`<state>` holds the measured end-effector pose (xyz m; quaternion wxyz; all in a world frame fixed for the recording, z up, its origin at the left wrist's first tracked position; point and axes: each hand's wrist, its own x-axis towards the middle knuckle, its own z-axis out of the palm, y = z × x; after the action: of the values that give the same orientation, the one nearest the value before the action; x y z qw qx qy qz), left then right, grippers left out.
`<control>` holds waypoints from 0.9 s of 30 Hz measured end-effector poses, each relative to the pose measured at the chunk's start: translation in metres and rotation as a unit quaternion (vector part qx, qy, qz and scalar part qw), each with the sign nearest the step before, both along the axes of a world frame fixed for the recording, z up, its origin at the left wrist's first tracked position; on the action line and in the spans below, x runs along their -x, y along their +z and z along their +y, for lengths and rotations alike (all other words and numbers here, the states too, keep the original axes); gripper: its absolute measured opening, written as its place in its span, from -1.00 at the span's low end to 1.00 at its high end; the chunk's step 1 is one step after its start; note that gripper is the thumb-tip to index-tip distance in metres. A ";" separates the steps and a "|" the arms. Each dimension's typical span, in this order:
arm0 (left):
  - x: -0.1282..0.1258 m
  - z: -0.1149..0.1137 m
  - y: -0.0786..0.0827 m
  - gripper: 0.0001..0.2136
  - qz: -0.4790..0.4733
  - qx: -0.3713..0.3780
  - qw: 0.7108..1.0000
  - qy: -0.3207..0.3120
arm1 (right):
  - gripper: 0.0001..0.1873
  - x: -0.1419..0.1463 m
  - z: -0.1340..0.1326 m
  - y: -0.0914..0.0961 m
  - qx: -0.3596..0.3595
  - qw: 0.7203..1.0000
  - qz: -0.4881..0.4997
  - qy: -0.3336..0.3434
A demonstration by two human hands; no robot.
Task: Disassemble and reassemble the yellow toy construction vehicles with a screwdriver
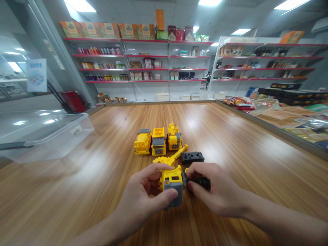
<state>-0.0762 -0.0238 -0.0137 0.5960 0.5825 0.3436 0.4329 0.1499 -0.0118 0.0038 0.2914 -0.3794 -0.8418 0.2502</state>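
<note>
Near the front of the table, my left hand (151,189) grips a yellow and grey toy vehicle body (173,184), thumb on its grey face and fingers around the far side. My right hand (215,188) is closed around a black piece (205,182) at the body's right side; its kind is mostly hidden by the fingers. A bit of yellow shows by the right fingertips. Just beyond the hands lie a yellow toy crane arm (176,156) and a black toy chassis piece with holes (192,157).
Behind these parts stand a toy mixer truck (142,141), a toy dump truck (159,141) and a yellow toy digger (174,137) in a row. A clear plastic bin (58,133) sits at left. Packaged goods (279,112) lie beyond the right table edge.
</note>
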 end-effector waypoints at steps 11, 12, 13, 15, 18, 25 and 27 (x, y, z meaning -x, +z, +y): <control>-0.001 0.000 0.002 -0.66 -0.020 0.007 1.000 0.008 | -0.94 0.000 0.000 -0.002 -0.003 1.000 -0.001 0.000; 0.000 -0.001 0.002 -0.65 -0.019 0.009 1.000 0.009 | -0.92 0.000 0.000 -0.002 0.000 1.000 -0.004 0.004; 0.000 -0.001 0.002 -0.65 -0.016 0.009 1.000 0.010 | -0.89 0.000 0.000 -0.002 0.000 1.000 -0.006 0.006; 0.000 0.000 0.001 -0.65 -0.008 0.009 1.000 0.011 | -0.85 0.000 0.001 -0.003 -0.003 1.000 -0.005 0.000; 0.001 0.001 0.001 -0.66 -0.008 0.004 1.000 0.012 | -0.93 0.002 0.003 -0.006 0.014 1.000 0.021 -0.012; -0.001 0.000 0.002 -0.67 0.003 0.000 1.000 0.007 | -0.96 0.002 0.002 -0.004 0.061 0.997 0.039 0.014; -0.001 0.000 0.001 -0.66 0.007 0.001 1.000 0.002 | -0.88 0.001 0.002 -0.002 0.046 0.999 0.006 0.017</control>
<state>-0.0751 -0.0240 -0.0124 0.5931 0.5843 0.3497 0.4295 0.1490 -0.0102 0.0016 0.2749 -0.3766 -0.8338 0.2955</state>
